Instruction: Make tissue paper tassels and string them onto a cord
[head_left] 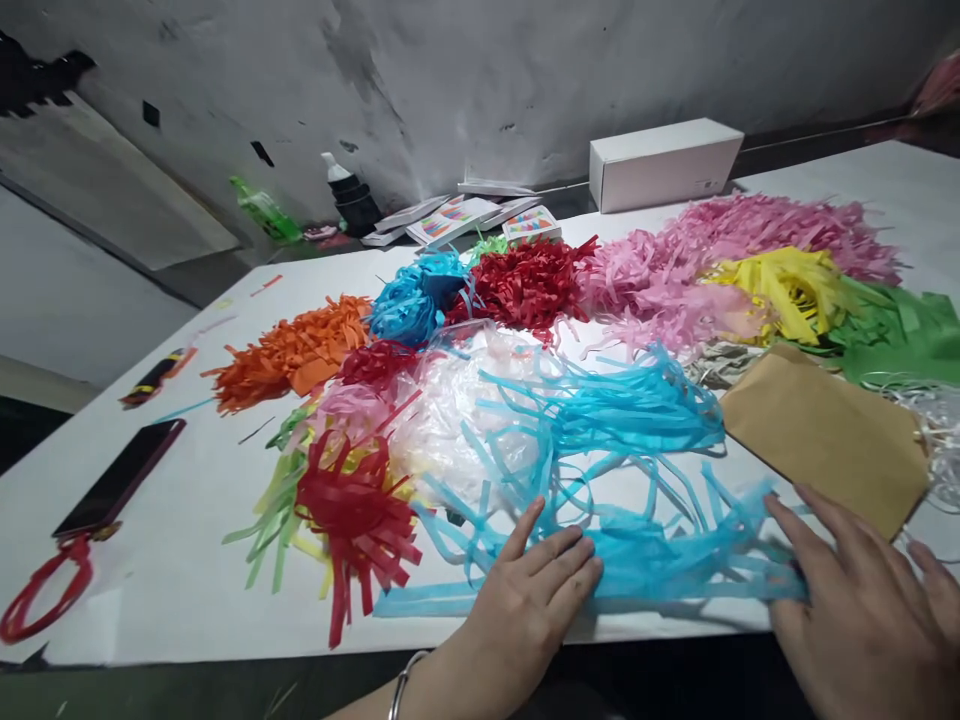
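- White tabletop (202, 625), grey wall (465, 90) behind
- Left hand (525, 610), six o'clock: spread flat on blue fringe (652, 555)
- Right hand (862, 600), four o'clock: touching its end; cannot tell if pinching

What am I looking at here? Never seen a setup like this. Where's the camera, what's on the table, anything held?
No machine here: these are a person's own bare hands, seen in one picture from a camera worn on the head, looking forward and down. The left hand lies flat on blue strips; the right hand is at their right end, though whether it grips them is unclear. On the white table lie more fringed bundles, including red, orange and pink ones, plus clear plastic, a flat brown piece and a phone. A white box stands at the back.
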